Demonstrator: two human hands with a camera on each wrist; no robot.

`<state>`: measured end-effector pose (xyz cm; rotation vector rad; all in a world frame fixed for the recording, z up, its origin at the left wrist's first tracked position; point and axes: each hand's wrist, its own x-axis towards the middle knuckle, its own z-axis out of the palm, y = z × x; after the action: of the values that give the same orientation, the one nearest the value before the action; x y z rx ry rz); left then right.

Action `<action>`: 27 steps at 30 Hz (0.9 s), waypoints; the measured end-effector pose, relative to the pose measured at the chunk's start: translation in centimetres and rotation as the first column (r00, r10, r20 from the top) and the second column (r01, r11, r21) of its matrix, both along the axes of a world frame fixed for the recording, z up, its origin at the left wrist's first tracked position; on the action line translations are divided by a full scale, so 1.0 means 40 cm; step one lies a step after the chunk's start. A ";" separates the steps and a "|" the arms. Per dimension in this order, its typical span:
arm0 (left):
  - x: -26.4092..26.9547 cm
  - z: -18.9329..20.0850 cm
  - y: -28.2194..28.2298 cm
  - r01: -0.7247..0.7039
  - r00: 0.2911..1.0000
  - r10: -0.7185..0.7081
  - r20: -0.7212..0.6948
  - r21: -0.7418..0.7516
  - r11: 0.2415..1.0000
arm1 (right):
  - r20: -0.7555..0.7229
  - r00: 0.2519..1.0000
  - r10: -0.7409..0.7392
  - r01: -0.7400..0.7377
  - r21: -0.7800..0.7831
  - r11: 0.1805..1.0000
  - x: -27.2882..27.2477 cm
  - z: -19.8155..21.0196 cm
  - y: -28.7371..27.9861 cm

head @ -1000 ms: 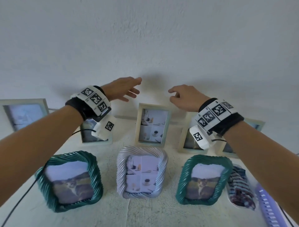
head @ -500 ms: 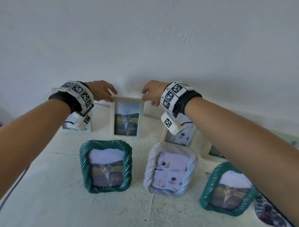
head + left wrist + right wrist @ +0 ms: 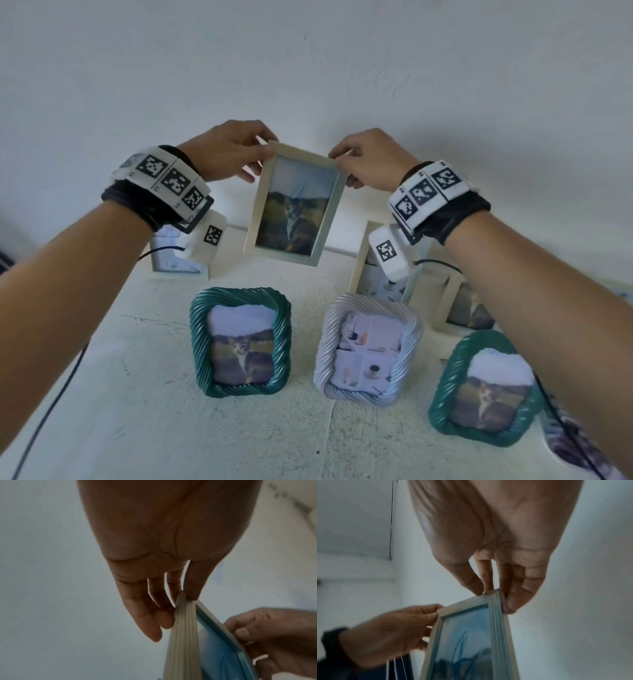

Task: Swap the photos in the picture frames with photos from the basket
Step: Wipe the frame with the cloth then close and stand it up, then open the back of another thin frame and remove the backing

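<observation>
A cream wooden frame (image 3: 294,205) with a dog photo hangs in the air above the white table, tilted slightly. My left hand (image 3: 236,154) pinches its top left corner, thumb in front and fingers behind. My right hand (image 3: 366,159) pinches the top right corner the same way. The left wrist view shows the frame's ribbed side edge (image 3: 183,635) under my left hand (image 3: 181,601). In the right wrist view my right hand (image 3: 493,596) clamps the frame's corner (image 3: 489,599), with the left hand (image 3: 412,626) opposite. No basket shows.
On the table stand a green rope frame (image 3: 239,342), a silver rope frame (image 3: 368,349) and a second green one (image 3: 486,390). Cream frames (image 3: 178,260) (image 3: 387,277) line the white wall behind. A striped cloth (image 3: 575,442) lies at far right.
Both hands reached left to the cream dog frame standing at the back, took its top corners, and lifted it off the table. The head turned left.
</observation>
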<state>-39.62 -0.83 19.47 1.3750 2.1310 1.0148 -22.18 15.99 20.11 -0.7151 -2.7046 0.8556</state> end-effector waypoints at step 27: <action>0.989 -0.419 -0.264 0.061 0.960 -0.025 0.280 -0.119 0.991 | -0.113 0.668 -0.736 -0.013 -0.990 0.139 0.995 -0.534 -0.449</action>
<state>-0.08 -11.38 2.71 1.1403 1.9149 0.9743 17.63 -1.98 -1.24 -1.0208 -0.9592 2.1327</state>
